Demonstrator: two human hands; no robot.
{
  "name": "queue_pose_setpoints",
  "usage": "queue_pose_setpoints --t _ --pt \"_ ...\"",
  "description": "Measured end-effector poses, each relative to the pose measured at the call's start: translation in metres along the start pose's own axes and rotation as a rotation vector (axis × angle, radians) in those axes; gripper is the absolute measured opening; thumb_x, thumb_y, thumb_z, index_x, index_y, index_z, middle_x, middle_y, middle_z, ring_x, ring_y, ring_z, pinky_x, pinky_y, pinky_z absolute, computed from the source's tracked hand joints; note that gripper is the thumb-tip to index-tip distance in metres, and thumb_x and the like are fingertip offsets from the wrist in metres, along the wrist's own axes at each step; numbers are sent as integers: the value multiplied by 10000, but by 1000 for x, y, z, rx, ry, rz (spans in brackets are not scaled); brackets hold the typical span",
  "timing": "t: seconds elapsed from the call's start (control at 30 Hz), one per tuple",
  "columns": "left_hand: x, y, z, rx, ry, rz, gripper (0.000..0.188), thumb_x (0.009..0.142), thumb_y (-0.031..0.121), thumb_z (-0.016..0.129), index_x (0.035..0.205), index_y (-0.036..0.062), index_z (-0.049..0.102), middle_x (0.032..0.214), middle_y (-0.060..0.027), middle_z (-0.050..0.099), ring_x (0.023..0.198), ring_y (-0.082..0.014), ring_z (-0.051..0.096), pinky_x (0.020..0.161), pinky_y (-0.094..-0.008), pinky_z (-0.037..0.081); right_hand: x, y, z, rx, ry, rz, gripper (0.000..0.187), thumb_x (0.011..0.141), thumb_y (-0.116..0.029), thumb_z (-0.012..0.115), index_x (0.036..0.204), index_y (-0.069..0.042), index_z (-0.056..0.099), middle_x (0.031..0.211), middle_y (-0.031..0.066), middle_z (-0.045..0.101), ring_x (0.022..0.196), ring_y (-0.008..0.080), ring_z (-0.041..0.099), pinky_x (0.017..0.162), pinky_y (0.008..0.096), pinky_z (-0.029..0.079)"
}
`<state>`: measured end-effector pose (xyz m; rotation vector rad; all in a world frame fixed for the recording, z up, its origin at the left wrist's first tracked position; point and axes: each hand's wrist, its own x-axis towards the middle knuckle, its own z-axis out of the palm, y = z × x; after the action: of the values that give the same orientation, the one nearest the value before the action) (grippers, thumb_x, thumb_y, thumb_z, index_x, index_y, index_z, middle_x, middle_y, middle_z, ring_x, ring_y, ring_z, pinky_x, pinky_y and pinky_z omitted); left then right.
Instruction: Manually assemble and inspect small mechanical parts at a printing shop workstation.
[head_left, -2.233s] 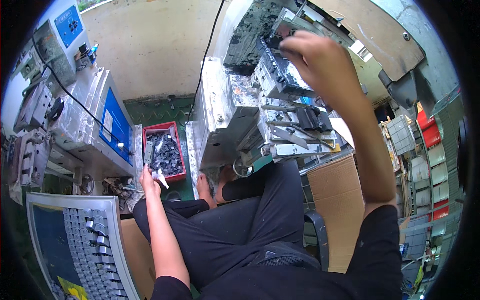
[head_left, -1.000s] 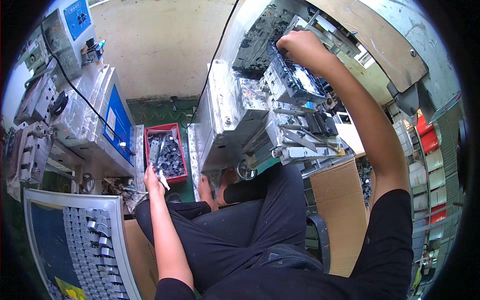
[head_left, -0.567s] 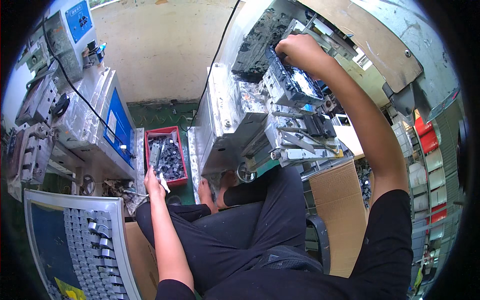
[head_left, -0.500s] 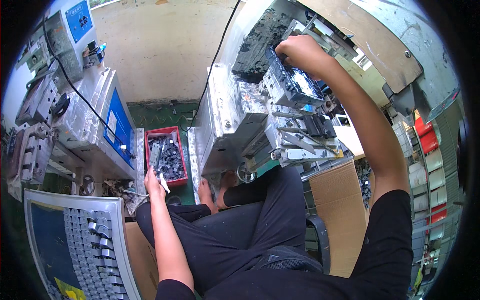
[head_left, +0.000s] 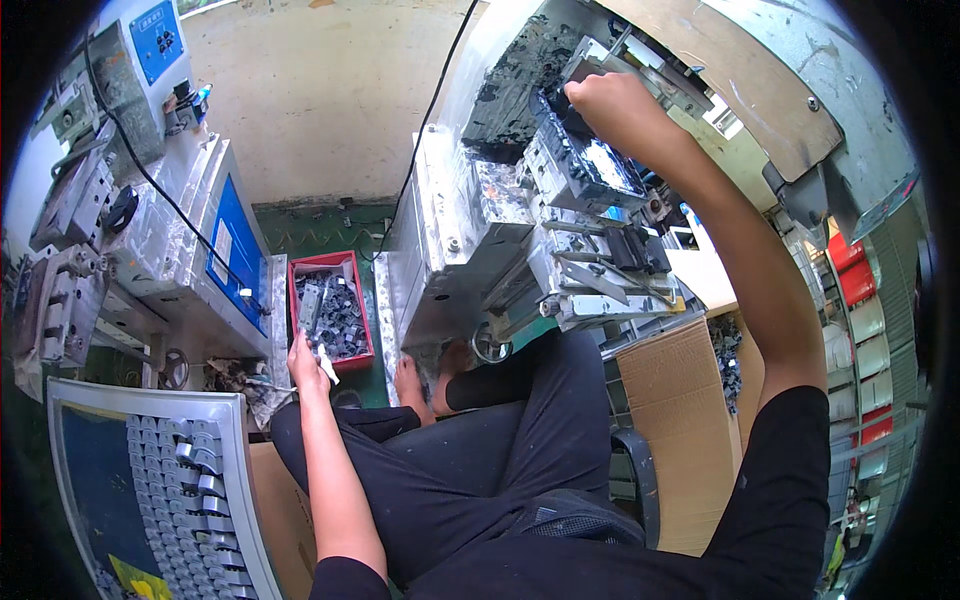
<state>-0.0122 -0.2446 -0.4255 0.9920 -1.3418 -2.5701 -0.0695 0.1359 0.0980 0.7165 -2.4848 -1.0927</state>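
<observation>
My right hand (head_left: 618,108) is closed above the far end of a black, ink-smeared tray (head_left: 600,165) on the machine. Whatever its fingers grip is hidden by the hand and the dark ink. Low on the left, my left hand (head_left: 307,366) is closed around a white cloth or paper (head_left: 328,364). A narrow grey piece (head_left: 312,304) rises from just beyond those fingers, over a red bin (head_left: 367,318) of small dark grey parts. Whether the hand also grips that piece, I cannot tell.
A grey-framed tray (head_left: 243,470) of grey parts in rows stands at lower left. A second machine (head_left: 170,230) is at far left. Cardboard (head_left: 680,430) leans right of my legs. A black cable (head_left: 425,135) hangs between the machines; a handwheel (head_left: 492,345) sits near my knee.
My right hand has shifted slightly right and down along the ink tray, showing a bit more of its dark far end. The left hand stays almost where it was.
</observation>
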Motion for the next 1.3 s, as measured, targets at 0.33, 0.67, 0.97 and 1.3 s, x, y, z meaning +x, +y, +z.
queue_pose_setpoints --t 0.33,0.67,0.97,1.3 --pt "-15 11 14 -33 0 15 227 984 268 617 1075 73 689 765 63 563 617 -59 492 518 -222 356 -17 -7 -27 82 103 217 80 808 22 604 879 -3 632 813 215 680 818 376 705 730 447 563" --pt "-21 16 13 -13 8 9 232 998 259 592 1084 63 682 802 48 607 646 -52 545 540 -209 403 -12 -9 -32 141 20 257 128 833 6 597 957 8 628 829 229 680 805 382 705 715 445 566" --pt "-23 20 15 -17 14 1 230 997 254 595 1081 57 678 813 36 618 650 -66 552 553 -226 423 -4 -6 -12 68 60 147 47 848 -37 593 882 -16 617 760 195 667 780 370 697 692 452 557" --pt "-12 9 8 -4 11 28 261 983 275 617 1085 44 685 813 33 601 649 -75 533 550 -234 404 18 -12 1 -21 33 -51 57 802 -17 602 836 -19 648 783 179 684 800 349 711 700 428 574"
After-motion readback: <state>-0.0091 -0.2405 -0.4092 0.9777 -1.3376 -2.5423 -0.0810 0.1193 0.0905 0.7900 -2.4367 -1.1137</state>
